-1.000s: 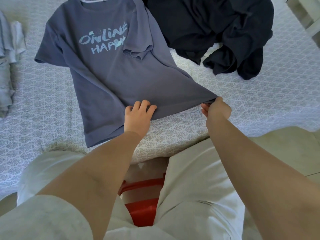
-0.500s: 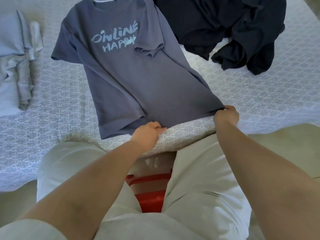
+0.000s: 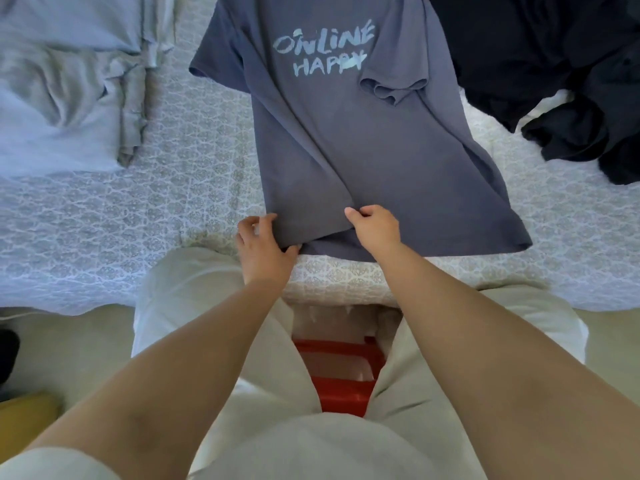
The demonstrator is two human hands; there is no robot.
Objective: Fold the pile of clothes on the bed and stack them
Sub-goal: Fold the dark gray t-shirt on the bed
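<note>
A slate-blue T-shirt (image 3: 349, 140) with pale "ONLINE HAPPY" lettering lies face up on the patterned bed cover (image 3: 166, 209). Its right sleeve is folded inward over the chest. My left hand (image 3: 265, 247) grips the shirt's near left hem corner, thumb under the cloth. My right hand (image 3: 375, 228) pinches the hem a short way to the right, near the middle of the bottom edge. The hem between my two hands is bunched and lifted slightly. A dark navy heap of clothes (image 3: 554, 74) lies at the back right.
Light grey-blue garments (image 3: 69, 91) lie at the back left of the bed. The bed's front edge runs just beyond my knees. A red stool (image 3: 341, 372) shows between my legs. A yellow object (image 3: 24, 417) sits on the floor at the lower left.
My right hand let go of the shirt's right hem corner and moved left to the middle of the hem. My left hand shifted to the left hem corner and took hold of it.
</note>
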